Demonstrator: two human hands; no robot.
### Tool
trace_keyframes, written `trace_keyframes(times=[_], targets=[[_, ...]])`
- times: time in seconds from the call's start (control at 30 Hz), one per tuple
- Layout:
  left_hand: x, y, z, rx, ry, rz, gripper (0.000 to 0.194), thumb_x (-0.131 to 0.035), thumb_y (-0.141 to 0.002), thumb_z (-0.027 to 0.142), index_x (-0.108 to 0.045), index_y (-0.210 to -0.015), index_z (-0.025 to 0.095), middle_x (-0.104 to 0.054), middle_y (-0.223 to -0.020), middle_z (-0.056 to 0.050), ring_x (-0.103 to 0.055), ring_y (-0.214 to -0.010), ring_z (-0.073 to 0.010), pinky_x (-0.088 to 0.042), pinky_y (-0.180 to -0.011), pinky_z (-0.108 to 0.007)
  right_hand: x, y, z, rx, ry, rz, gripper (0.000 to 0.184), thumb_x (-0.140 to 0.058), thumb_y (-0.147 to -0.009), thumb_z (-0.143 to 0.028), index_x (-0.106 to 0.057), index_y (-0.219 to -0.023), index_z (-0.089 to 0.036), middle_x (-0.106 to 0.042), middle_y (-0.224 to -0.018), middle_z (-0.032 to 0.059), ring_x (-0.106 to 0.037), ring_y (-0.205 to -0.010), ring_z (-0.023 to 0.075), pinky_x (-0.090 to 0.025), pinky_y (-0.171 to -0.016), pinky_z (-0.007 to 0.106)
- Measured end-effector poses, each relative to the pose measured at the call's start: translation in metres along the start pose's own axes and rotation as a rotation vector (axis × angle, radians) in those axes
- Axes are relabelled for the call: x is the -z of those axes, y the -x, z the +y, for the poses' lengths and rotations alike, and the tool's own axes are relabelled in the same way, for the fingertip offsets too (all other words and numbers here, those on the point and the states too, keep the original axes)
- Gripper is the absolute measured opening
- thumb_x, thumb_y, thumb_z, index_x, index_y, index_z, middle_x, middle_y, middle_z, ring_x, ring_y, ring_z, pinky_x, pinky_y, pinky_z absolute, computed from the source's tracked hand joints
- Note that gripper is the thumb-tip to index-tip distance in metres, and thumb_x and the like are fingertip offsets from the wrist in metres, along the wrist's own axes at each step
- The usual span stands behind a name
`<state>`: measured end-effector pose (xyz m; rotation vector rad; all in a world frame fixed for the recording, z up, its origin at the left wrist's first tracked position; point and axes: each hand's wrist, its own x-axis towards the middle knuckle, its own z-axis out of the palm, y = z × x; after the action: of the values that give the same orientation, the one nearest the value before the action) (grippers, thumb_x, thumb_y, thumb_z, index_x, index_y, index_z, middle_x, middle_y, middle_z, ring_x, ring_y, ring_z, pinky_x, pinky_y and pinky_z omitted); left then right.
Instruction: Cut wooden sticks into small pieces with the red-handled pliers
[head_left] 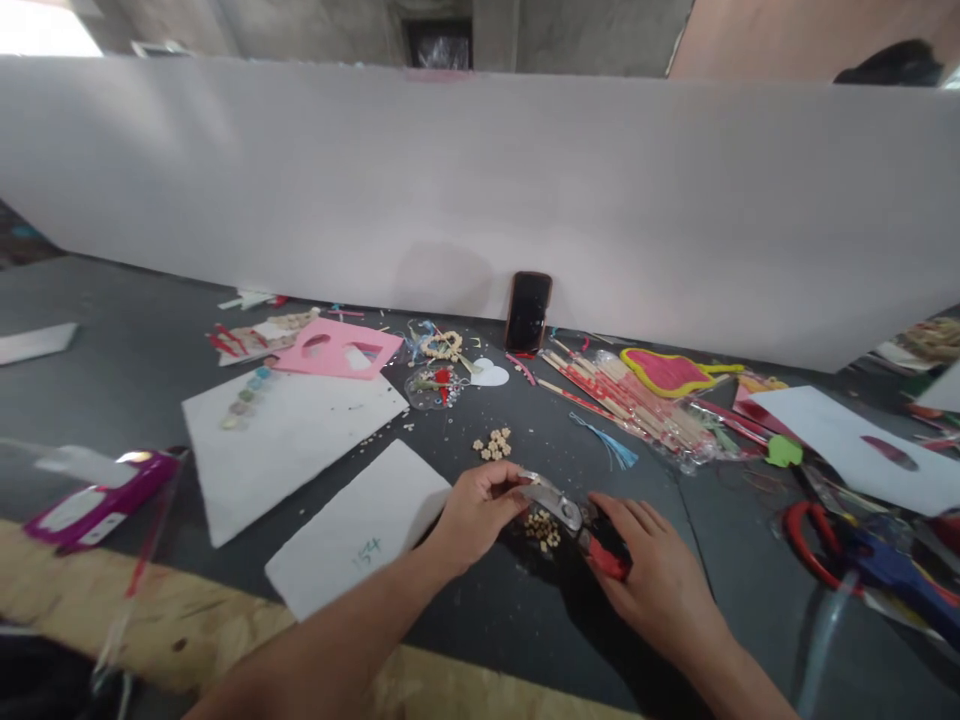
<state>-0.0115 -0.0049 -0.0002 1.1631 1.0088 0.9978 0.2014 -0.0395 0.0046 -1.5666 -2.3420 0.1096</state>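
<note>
My right hand (660, 570) is wrapped round the red-and-black handles of pruning shears (559, 505). Their silver jaws point left, towards my left hand (480, 510). The thumb and forefinger of that hand are pinched together at the jaw tips; whatever is between them is too small or hidden to make out. Just below the jaws lies a pile of small wooden pieces (544, 530), partly covered by the tool. Beyond my left fingers sits a cluster of pale flower-shaped wooden pieces (493, 444) on the dark tabletop.
White sheets (367, 530) lie to the left, near a purple glue gun (105, 500). A phone (528, 312) leans on the white panel (480, 190). Packaged chopsticks (630, 395), a blue tassel (611, 440) and red-handled scissors (814, 545) are to the right.
</note>
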Motion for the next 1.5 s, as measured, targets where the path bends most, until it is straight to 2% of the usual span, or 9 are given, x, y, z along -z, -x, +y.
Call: trace_keyframes(times=[0.13,0.33,0.47,0.63,0.87,1.13,1.27,1.37,1.5], targets=[[-0.004,0.0,0.006,-0.007,0.094,0.036,0.02,-0.061,-0.073,0.031,-0.061,-0.086,0.015,-0.06,-0.069,0.0,-0.054,-0.058,-0.0103,-0.043,-0.058,-0.022,-0.001,0.0,0.005,-0.017,-0.029,0.012,0.042,-0.052,-0.074,-0.029,-0.049,-0.116,-0.02,-0.06,-0.104,0.0094,-0.055,-0.093,0.0237,-0.044,-0.082,0.039],[-0.008,0.003,0.027,-0.028,0.114,0.115,0.031,-0.056,-0.077,0.036,-0.051,-0.101,0.016,-0.057,-0.098,-0.007,-0.06,-0.062,-0.01,-0.051,-0.061,-0.027,-0.003,0.001,0.013,-0.034,-0.068,0.063,0.039,-0.052,-0.075,-0.03,-0.05,-0.113,-0.02,-0.061,-0.104,0.0073,-0.056,-0.094,0.0213,-0.045,-0.082,0.034],[0.012,0.002,0.052,-0.024,-0.283,-0.002,0.028,-0.046,-0.083,0.027,-0.048,-0.11,0.018,-0.053,-0.112,-0.01,-0.062,-0.068,-0.012,-0.051,-0.062,-0.028,-0.003,0.001,0.015,-0.044,-0.081,0.091,0.037,-0.051,-0.077,-0.034,-0.052,-0.111,-0.02,-0.062,-0.102,0.0067,-0.057,-0.093,0.0206,-0.046,-0.08,0.034],[0.065,-0.006,0.063,-0.121,-1.287,-0.073,0.03,-0.039,-0.079,0.011,-0.062,-0.096,0.022,-0.062,-0.105,-0.006,-0.058,-0.092,-0.0206,-0.042,-0.081,-0.033,0.0,0.001,0.014,-0.056,-0.109,0.113,0.036,-0.049,-0.079,-0.038,-0.053,-0.11,-0.021,-0.063,-0.102,0.0064,-0.058,-0.092,0.0204,-0.046,-0.08,0.034],[0.1,0.002,0.047,-0.061,-1.417,-0.171,0.025,-0.046,-0.072,0.01,-0.067,-0.079,0.02,-0.064,-0.091,-0.007,-0.057,-0.086,-0.0219,-0.04,-0.076,-0.029,0.002,0.001,0.011,-0.026,-0.104,0.133,0.035,-0.049,-0.078,-0.038,-0.054,-0.109,-0.021,-0.064,-0.098,0.0063,-0.059,-0.09,0.0205,-0.047,-0.078,0.034],[0.099,0.021,0.048,-0.018,-1.409,-0.238,0.02,-0.047,-0.068,0.012,-0.065,-0.069,0.02,-0.063,-0.08,-0.005,-0.057,-0.07,-0.0174,-0.04,-0.064,-0.026,0.0,0.001,0.012,-0.006,-0.103,0.128,0.034,-0.05,-0.077,-0.035,-0.054,-0.107,-0.021,-0.064,-0.099,0.0065,-0.059,-0.091,0.0208,-0.047,-0.079,0.034],[0.078,0.015,0.058,-0.099,-1.348,-0.208,0.02,-0.045,-0.074,0.016,-0.064,-0.079,0.02,-0.063,-0.087,-0.005,-0.057,-0.078,-0.018,-0.04,-0.068,-0.027,0.0,0.002,0.012,-0.008,-0.11,0.116,0.035,-0.051,-0.077,-0.034,-0.053,-0.109,-0.021,-0.062,-0.102,0.0071,-0.058,-0.093,0.0211,-0.046,-0.081,0.035],[0.044,0.004,0.056,-0.234,-0.9,-0.068,0.021,-0.049,-0.077,0.025,-0.061,-0.093,0.019,-0.064,-0.092,-0.004,-0.057,-0.08,-0.0168,-0.042,-0.073,-0.027,0.001,0.003,0.011,-0.013,-0.114,0.119,0.036,-0.051,-0.077,-0.032,-0.053,-0.11,-0.021,-0.062,-0.103,0.0071,-0.057,-0.093,0.021,-0.045,-0.082,0.035],[0.006,-0.008,0.035,-0.188,-0.325,-0.153,0.032,-0.059,-0.073,0.023,-0.056,-0.104,0.016,-0.063,-0.1,-0.008,-0.058,-0.086,-0.0158,-0.044,-0.079,-0.027,0.004,0.004,0.01,-0.021,-0.084,0.152,0.039,-0.052,-0.074,-0.029,-0.053,-0.113,-0.021,-0.062,-0.103,0.0076,-0.057,-0.094,0.0219,-0.045,-0.082,0.036]])
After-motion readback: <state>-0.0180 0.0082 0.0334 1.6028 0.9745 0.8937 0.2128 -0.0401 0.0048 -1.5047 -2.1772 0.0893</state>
